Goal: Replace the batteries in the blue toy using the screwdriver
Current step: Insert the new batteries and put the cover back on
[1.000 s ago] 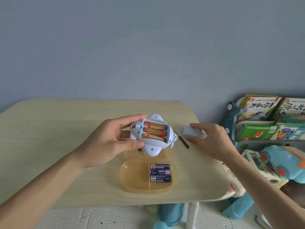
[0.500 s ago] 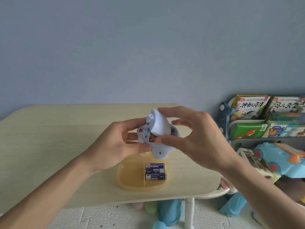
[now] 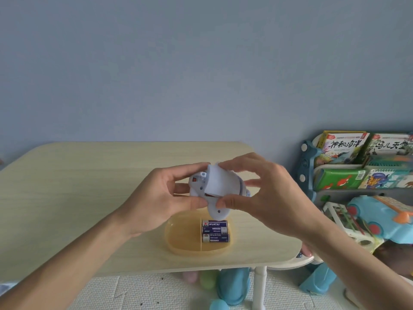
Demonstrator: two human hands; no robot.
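The pale blue toy point(image 3: 201, 186) is held above the table, underside up, with my left hand point(image 3: 165, 198) gripping its left side. My right hand point(image 3: 257, 193) pinches the pale battery cover point(image 3: 221, 182) and holds it tilted over the battery bay; a thin gap at the cover's lower edge shows a sliver of an orange battery. Below the toy, three blue HUATAI batteries point(image 3: 215, 231) lie side by side in a yellow oval tray point(image 3: 178, 236). The screwdriver is hidden behind my right hand.
The wooden table point(image 3: 78, 186) ends just in front of the tray and at the right past my wrist. A rack of children's books point(image 3: 362, 164) and a blue toy vehicle point(image 3: 384, 218) stand to the right, off the table. Plastic toys lie on the floor mat below.
My right hand picked the battery cover up from the table at the right and brought it onto the toy. The orange batteries, exposed a second ago, are now almost covered.
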